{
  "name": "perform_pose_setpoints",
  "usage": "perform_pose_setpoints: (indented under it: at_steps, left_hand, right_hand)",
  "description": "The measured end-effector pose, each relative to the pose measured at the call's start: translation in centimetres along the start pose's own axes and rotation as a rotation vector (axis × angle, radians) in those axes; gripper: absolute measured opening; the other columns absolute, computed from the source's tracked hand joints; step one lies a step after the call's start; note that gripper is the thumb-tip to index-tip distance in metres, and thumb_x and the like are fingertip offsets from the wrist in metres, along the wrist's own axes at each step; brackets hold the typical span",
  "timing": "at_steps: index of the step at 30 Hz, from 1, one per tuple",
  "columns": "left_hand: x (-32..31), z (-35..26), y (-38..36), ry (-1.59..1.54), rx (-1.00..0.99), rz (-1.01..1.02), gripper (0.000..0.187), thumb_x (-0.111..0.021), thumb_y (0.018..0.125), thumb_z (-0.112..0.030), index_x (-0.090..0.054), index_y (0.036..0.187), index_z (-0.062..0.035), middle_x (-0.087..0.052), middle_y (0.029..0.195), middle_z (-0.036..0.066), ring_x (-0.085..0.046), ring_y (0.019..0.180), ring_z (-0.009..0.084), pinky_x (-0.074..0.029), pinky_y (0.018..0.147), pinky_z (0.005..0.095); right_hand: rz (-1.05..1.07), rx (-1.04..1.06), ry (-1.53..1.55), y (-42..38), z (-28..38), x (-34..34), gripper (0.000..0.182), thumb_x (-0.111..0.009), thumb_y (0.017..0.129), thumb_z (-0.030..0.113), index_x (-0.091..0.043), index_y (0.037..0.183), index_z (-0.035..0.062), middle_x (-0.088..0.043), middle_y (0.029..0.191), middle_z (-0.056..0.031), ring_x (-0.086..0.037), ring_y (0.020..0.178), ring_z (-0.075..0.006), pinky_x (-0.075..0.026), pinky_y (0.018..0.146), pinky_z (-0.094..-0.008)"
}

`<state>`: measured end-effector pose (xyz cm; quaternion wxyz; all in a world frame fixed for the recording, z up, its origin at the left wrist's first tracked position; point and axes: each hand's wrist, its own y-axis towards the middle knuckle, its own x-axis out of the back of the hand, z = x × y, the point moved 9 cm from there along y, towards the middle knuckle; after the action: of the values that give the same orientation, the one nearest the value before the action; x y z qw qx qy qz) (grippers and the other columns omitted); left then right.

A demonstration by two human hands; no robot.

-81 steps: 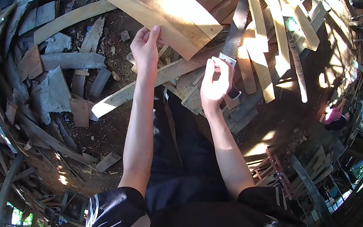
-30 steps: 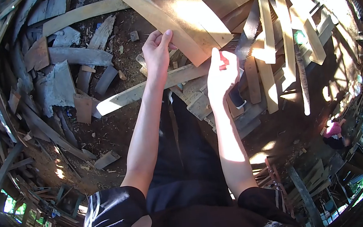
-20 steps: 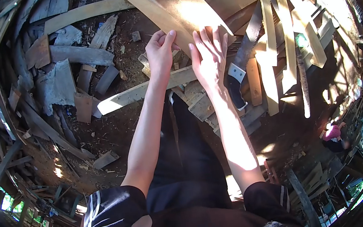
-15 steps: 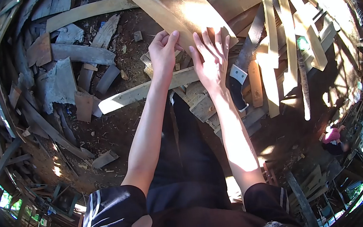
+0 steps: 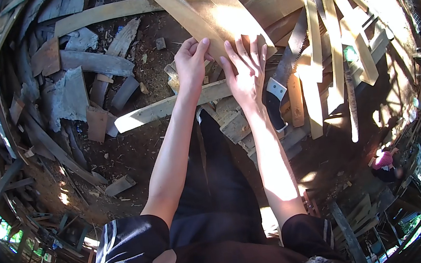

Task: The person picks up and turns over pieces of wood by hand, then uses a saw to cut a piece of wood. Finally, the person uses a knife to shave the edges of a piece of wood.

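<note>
A long, light-coloured wooden plank (image 5: 180, 9) slants down to my hands, partly over a second pale board (image 5: 233, 4). My left hand (image 5: 191, 64) grips the near left edge of the plank, thumb on top and fingers curled under it. My right hand (image 5: 246, 70) presses on the near end of the wood with its fingers spread; its palm hides part of the surface below. Just right of that hand lies a handsaw (image 5: 291, 53), its dark handle with a pale plate toward me. Under the hands, a long pale strip (image 5: 156, 110) crosses stacked wood offcuts (image 5: 233, 123).
Several narrow wood strips (image 5: 334, 38) lie at the right beside the saw. Weathered, broken boards (image 5: 68, 97) cover the ground at the left. A person in a pink top (image 5: 384, 159) is at the lower right. Sunlight falls in bright patches.
The view has shifted very slightly. Both hands keep the same hold and place on the wood.
</note>
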<state>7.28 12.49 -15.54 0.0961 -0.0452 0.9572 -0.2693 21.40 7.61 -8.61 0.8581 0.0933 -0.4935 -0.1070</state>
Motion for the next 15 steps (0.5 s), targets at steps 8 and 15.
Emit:
perform_pose_setpoints:
  at_steps: [8, 15]
  left_hand:
    - [0.0, 0.0, 0.1, -0.03, -0.018, -0.002, 0.026, -0.065, 0.094, -0.013, -0.061, 0.11, 0.0072, -0.07, 0.086, 0.007, -0.059, 0.063, 0.0086, -0.048, 0.062, 0.0224]
    - [0.0, 0.5, 0.4, -0.019, -0.005, 0.017, 0.028, -0.068, 0.094, -0.018, -0.062, 0.11, 0.0037, -0.07, 0.085, 0.003, -0.058, 0.065, 0.0073, -0.044, 0.066, 0.0216]
  right_hand:
    - [0.019, -0.008, 0.014, 0.3, 0.4, 0.4, 0.041, -0.074, 0.085, 0.025, -0.068, 0.123, 0.0122, -0.059, 0.134, -0.0152, -0.037, 0.138, -0.0434, -0.025, 0.113, -0.0611]
    - [-0.403, -0.263, 0.113, -0.8, -2.3, 5.8, 0.032, -0.067, 0.09, 0.01, -0.062, 0.121, 0.0001, -0.062, 0.125, -0.0214, -0.055, 0.121, -0.0356, -0.043, 0.103, -0.0485]
